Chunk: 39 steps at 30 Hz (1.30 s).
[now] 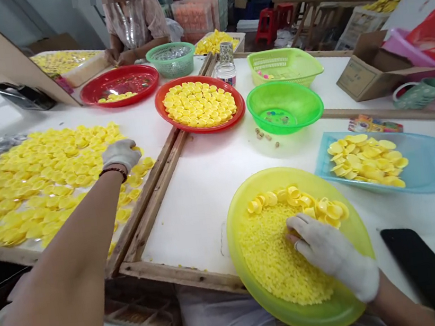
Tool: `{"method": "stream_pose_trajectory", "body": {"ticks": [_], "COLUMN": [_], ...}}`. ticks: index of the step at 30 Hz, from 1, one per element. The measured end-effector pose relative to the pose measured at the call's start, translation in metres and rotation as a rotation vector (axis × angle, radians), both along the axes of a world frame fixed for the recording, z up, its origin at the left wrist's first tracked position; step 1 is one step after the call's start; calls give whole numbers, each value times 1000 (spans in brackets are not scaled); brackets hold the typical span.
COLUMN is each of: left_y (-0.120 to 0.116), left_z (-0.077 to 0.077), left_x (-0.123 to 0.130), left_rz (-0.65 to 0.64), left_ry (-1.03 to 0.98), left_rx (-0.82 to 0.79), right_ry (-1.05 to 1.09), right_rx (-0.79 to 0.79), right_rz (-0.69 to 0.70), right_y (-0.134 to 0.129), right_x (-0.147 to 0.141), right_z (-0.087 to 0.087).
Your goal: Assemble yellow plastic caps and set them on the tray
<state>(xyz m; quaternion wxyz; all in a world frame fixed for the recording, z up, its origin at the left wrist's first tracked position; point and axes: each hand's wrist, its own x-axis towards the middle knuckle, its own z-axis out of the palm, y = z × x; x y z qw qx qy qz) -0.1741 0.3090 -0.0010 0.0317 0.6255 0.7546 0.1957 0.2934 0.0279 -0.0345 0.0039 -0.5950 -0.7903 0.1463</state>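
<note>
My left hand (121, 155), in a white glove, is over the right edge of the many yellow cups (53, 163) spread on the left table. Its fingers are curled together, and what they hold, if anything, is hidden. My right hand (325, 248), gloved too, reaches into the yellow basin (256, 307). Its fingertips touch the small yellow pellets (274, 257), bent with their tips partly out of sight. Several yellow cups (286, 195) lie along the far side of that basin, just beyond my right fingers.
A red tray (160, 106) holds yellow cups, with a green bowl (287, 121) beside it. A blue scoop (429, 162) with yellow discs and a black phone-like slab (427, 269) lie at right. Wooden rails (147, 209) divide the tables. Across sits a person (135, 24).
</note>
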Motion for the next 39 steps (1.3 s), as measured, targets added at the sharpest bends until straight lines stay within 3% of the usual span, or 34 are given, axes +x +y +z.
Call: {"method": "stream_pose_trajectory", "body": {"ticks": [3, 6, 10, 14, 16, 18, 21, 27, 34, 39], "left_y": [8, -4, -69, -150, -176, -190, -199, -219, -236, -246], "left_z": [-3, 5, 21, 17, 11, 7, 10, 16, -2, -7], "left_x": [5, 26, 101, 202, 241, 264, 276, 278, 272, 273], "left_rz": [-78, -187, -563, -919, -1057, -1059, -988, -989, -889, -788], "left_ry": [-6, -15, -29, -2, 207, 371, 407, 342, 226, 156], "left_rx": [-56, -13, 171, 68, -60, -137, -163, -238, -286, -266], "right_ry": [1, 50, 132, 96, 125, 198, 288, 404, 531, 624], "right_rx": [-12, -9, 6, -128, -175, -212, -251, -234, -135, 26], "right_rz": [-10, -29, -23, 165, 240, 265, 257, 244, 238, 182], "right_y": [2, 3, 4, 2, 2, 2, 2, 0, 1, 5], "right_x": [-1, -1, -3, -4, -3, 0, 4, 9, 11, 6], "right_z": [5, 11, 18, 18, 16, 14, 13, 13, 13, 22]}}
